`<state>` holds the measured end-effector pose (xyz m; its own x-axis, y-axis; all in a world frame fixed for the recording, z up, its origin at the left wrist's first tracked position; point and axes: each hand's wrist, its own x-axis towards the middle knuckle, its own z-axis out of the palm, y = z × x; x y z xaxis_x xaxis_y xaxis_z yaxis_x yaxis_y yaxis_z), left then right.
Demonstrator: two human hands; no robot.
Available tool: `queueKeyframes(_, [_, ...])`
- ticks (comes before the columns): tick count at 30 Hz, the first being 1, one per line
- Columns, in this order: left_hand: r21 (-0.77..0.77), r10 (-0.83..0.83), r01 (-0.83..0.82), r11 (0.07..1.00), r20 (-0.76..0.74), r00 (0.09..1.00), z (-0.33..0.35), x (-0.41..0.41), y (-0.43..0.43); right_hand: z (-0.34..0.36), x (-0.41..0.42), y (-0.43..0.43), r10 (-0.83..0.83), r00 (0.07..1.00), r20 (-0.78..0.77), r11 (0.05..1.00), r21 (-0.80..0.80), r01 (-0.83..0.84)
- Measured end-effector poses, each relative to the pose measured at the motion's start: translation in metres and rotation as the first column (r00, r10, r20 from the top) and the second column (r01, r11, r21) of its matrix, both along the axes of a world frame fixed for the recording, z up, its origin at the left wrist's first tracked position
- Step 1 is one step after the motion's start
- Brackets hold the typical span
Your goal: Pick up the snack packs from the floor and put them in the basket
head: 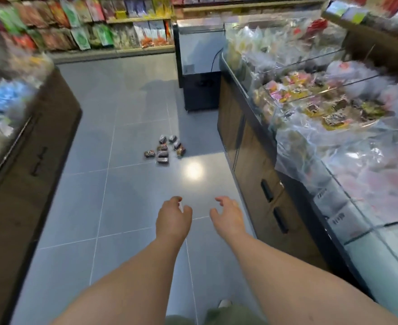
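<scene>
Several small dark snack packs [164, 148] lie in a loose cluster on the grey tiled floor [123, 195], in the middle of the aisle ahead of me. My left hand [173, 218] and my right hand [227, 215] are stretched forward side by side over the floor, well short of the packs. Both hands hold nothing. The fingers of my right hand are spread and curled; those of my left hand are loosely bent. No basket is in view.
A dark wooden display counter [251, 160] with glass-fronted snack bins runs along the right. Another counter [36, 148] with bagged goods lines the left. A black glass-topped freezer [200, 66] stands beyond the packs, and shelves of packaged snacks [99, 24] fill the back wall.
</scene>
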<state>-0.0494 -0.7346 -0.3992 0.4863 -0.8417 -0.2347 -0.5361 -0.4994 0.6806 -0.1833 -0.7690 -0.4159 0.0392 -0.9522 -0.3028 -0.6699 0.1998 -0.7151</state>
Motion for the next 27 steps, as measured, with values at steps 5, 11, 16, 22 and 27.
queueKeyframes(5, [0.027,0.135,-0.134,0.991,-0.052,0.989,-0.002,0.007,-0.032,-0.002,0.003,-0.045,0.078,0.997,0.013,0.997,0.005,-0.078])
queueKeyframes(11, [0.042,0.189,-0.187,0.982,-0.056,0.980,-0.010,0.033,-0.082,-0.008,0.025,-0.101,0.124,0.992,0.004,0.992,0.030,-0.124])
queueKeyframes(16, [0.044,0.146,-0.144,0.989,-0.025,0.989,-0.020,0.070,-0.148,-0.015,0.063,-0.166,0.119,0.993,-0.007,0.992,0.043,-0.119])
queueKeyframes(22, [0.046,0.082,-0.083,0.995,0.028,0.996,-0.021,0.149,-0.245,-0.013,0.137,-0.260,0.099,0.995,-0.008,0.995,0.022,-0.099])
queueKeyframes(27, [0.060,0.077,-0.079,0.995,0.035,0.996,-0.019,0.215,-0.312,-0.009,0.201,-0.323,0.075,0.997,-0.024,0.997,0.030,-0.074])
